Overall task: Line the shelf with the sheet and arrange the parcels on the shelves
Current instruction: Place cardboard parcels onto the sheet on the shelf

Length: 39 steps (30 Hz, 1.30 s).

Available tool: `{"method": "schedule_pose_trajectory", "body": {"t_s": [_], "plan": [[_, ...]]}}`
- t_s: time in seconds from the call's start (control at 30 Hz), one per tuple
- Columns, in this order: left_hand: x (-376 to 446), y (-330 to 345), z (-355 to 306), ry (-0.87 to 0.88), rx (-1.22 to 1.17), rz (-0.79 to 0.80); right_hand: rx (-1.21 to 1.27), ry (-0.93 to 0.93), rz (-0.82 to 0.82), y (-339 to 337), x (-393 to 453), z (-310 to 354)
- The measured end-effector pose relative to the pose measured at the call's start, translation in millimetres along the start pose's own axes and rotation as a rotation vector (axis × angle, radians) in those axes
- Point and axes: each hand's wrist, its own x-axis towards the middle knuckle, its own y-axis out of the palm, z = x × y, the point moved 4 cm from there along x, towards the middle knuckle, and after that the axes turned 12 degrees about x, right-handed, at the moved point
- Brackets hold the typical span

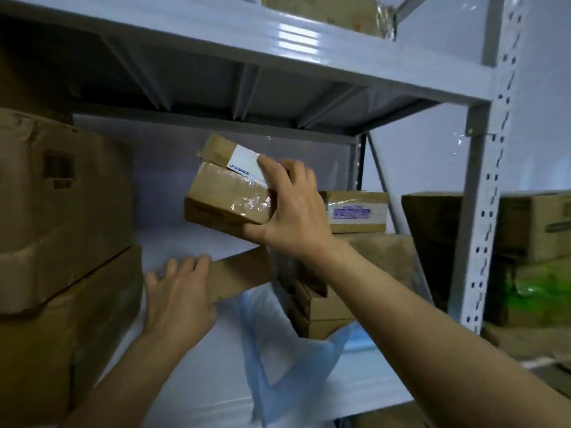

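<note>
My right hand (293, 208) clamps taped parcel (228, 202), lifted above white sheet (197, 245), long axis running left from fingers. My left hand (177, 291) nearer sheet, fingers closed around flat cardboard piece (241, 274) just below parcel.

Head view; close, facing the shelf (197, 350) straight on.

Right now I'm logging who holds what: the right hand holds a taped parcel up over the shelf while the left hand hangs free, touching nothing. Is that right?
Not quite. The head view shows the right hand holding the taped parcel above the shelf, but the left hand is not free: it grips the end of a flat cardboard piece.
</note>
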Motion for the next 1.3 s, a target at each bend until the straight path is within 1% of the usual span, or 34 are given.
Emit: {"method": "schedule_pose_trajectory", "body": {"t_s": [0.07,0.13,0.27,0.33,0.43,0.53,0.6,0.77,0.83,1.0,1.13,1.3], "plan": [[-0.7,-10.6,-1.2,-0.039,-0.025,-0.043,-0.013,0.003,-0.036,-32.0,-3.6,-8.3],[-1.2,-20.7,-1.1,-0.101,-0.034,-0.049,-0.052,0.024,-0.075,-64.9,-6.0,-23.0],[-3.8,-38.3,-11.5,-0.217,-0.106,-0.108,-0.103,0.108,-0.167,-122.7,-11.5,-61.4],[-4.9,-47.2,-24.4,-0.236,-0.138,-0.123,-0.115,0.125,-0.166,-141.0,-13.3,-77.0],[-5.5,-62.8,-44.3,-0.242,-0.166,-0.187,-0.203,0.078,-0.146,-157.5,-13.1,-95.3],[-5.4,-77.5,-60.4,-0.221,-0.208,-0.240,-0.310,0.026,-0.110,-158.3,-8.4,-112.4],[-2.9,-85.9,-69.7,-0.172,-0.212,-0.278,-0.361,0.015,-0.081,-152.8,-5.0,-124.5],[9.7,-95.6,-88.9,-0.056,-0.225,-0.358,-0.387,-0.014,-0.034,-137.1,8.5,-150.4],[16.8,-92.8,-94.7,-0.019,-0.199,-0.375,-0.392,0.004,-0.013,-130.8,17.5,-162.8],[37.5,-76.8,-91.7,-0.015,-0.184,-0.383,-0.369,0.090,0.068,-109.0,39.5,-190.7],[45.7,-73.7,-98.4,0.041,-0.219,-0.432,-0.360,0.120,0.152,-92.1,49.7,-208.6],[50.0,-80.8,-120.4,0.093,-0.280,-0.444,-0.255,0.134,0.258,-90.8,50.5,-222.2]]}}
